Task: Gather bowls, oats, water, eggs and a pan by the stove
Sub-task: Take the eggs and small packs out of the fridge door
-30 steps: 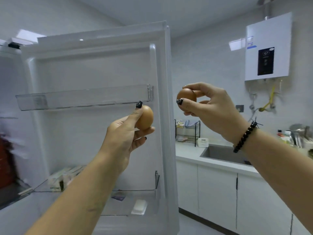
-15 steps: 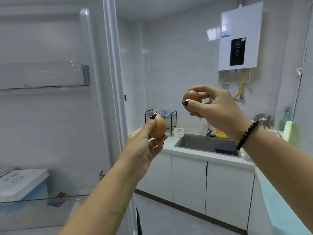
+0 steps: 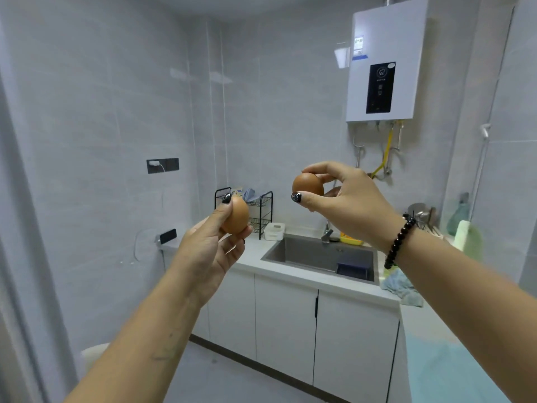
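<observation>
My left hand (image 3: pixel 207 251) holds a brown egg (image 3: pixel 236 215) between thumb and fingers, raised at chest height in the middle of the view. My right hand (image 3: pixel 348 205) pinches a second brown egg (image 3: pixel 307 184) a little higher and to the right, with a black bead bracelet on its wrist. Both eggs hang in the air in front of the far counter. No stove, pan, bowls, oats or water show in this view.
A white counter (image 3: pixel 290 274) with a steel sink (image 3: pixel 316 251) and faucet runs along the far wall over white cabinets. A black wire rack (image 3: pixel 258 210) and small white box (image 3: pixel 274 231) stand left of the sink. A blue cloth (image 3: pixel 402 287) lies at the corner. A water heater (image 3: pixel 383 62) hangs above.
The view has swung right, away from the open fridge door, which is now out of sight. Both hands keep hold of their eggs and now face the sink counter.
</observation>
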{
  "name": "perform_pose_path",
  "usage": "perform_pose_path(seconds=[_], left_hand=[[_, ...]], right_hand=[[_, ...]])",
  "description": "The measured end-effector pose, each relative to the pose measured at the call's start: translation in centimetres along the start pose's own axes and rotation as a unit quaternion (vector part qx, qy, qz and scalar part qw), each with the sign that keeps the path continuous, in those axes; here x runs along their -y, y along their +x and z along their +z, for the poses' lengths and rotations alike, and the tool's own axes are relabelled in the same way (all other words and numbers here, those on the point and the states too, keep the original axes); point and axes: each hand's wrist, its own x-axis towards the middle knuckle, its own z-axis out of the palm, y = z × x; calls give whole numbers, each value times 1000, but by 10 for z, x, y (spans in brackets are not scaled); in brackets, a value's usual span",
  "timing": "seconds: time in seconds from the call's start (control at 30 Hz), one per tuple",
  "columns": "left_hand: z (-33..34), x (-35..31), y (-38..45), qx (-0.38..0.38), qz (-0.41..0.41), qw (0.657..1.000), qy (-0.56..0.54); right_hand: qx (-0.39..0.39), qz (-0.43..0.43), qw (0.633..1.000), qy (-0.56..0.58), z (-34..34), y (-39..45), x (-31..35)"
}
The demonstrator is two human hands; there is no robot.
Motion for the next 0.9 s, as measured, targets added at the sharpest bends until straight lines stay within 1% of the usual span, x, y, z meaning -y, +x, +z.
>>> perform_pose_path(seconds=[0.2,0.37,0.5,0.6,0.73,0.8,0.9], left_hand=[[0,29,59,-13,-11,1000,16],[-13,49,126,-14,-22,999,31],[-27,53,206,-12,-20,999,22],[-40,54,268,4,-18,999,29],[-61,51,353,29,-18,998,53],[-72,51,392,31,-21,997,64],[-84,53,428,26,-32,996,74]], right_hand=[[15,15,1000,-16,14,28,-56],[33,33,999,-16,52,64,-100],[48,25,997,-60,90,119,-134],[46,15,996,-81,119,163,-158],[49,27,996,-70,166,226,-192],[41,39,997,-60,193,251,-210],[44,53,996,-50,222,273,-235]])
